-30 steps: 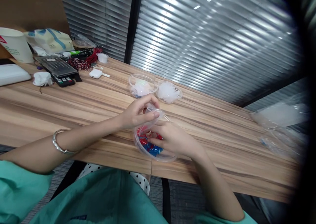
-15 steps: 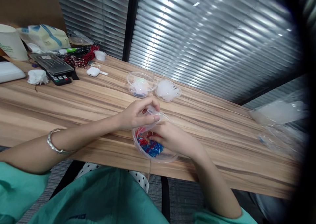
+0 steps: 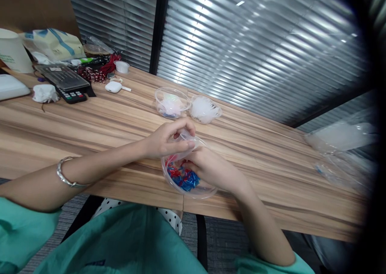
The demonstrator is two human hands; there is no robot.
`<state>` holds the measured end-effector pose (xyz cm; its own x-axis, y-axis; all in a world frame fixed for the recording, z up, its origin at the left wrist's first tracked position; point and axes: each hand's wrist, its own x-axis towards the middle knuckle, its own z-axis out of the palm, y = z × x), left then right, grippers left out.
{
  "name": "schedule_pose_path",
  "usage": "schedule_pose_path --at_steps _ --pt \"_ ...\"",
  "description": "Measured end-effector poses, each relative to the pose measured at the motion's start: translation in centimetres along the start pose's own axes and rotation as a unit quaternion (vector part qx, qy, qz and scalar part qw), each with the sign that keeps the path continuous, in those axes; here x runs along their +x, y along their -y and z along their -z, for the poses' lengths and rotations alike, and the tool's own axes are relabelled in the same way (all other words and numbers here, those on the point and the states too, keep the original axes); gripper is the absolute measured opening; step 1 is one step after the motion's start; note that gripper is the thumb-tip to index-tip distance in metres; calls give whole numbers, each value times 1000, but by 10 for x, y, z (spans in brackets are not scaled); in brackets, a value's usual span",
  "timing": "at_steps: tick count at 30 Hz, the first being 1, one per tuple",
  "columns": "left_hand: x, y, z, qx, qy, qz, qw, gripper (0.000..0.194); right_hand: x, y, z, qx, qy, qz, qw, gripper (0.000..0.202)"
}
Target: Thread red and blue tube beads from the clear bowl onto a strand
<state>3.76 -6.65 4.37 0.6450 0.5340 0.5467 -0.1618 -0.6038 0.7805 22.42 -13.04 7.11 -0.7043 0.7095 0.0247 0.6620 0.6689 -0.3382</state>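
Observation:
My left hand (image 3: 175, 139) is closed, pinching the top of a small clear plastic bag (image 3: 187, 135) over a round clear plastic bowl (image 3: 205, 193). Small shiny blue and red pieces (image 3: 188, 181) lie in the bowl; their exact kind is too small to make out. Reaching into the bowl from the right, my right hand (image 3: 208, 167) has its fingers curled down among the pieces, beneath the bag. Its fingertips are partly hidden, so what they grip does not show.
Behind the bowl stand a clear tub with pale contents (image 3: 170, 105) and a tub of white strips (image 3: 205, 109). At left are a white earbud case (image 3: 113, 87), a card reader (image 3: 72, 96), red-and-black wires (image 3: 111, 64) and a paper cup (image 3: 13, 50). Clear bags (image 3: 340, 137) lie far right.
My right hand's fingers have shifted slightly and curled in more among the red and blue pieces. My left hand keeps its grip on the bag in the same place.

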Motion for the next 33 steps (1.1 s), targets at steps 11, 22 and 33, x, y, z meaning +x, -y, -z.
schedule_pose_path --at_steps 11,22,33 --pt "-1 -2 0 3 0 -4 1000 28 0 2 0 -5 0 -15 1000 29" --pt "1 -2 -1 17 9 15 1000 32 -2 1 -1 -45 40 -56 997 21" --pt "1 -1 -1 24 16 13 1000 34 -3 -1 -1 -65 74 -47 994 20"
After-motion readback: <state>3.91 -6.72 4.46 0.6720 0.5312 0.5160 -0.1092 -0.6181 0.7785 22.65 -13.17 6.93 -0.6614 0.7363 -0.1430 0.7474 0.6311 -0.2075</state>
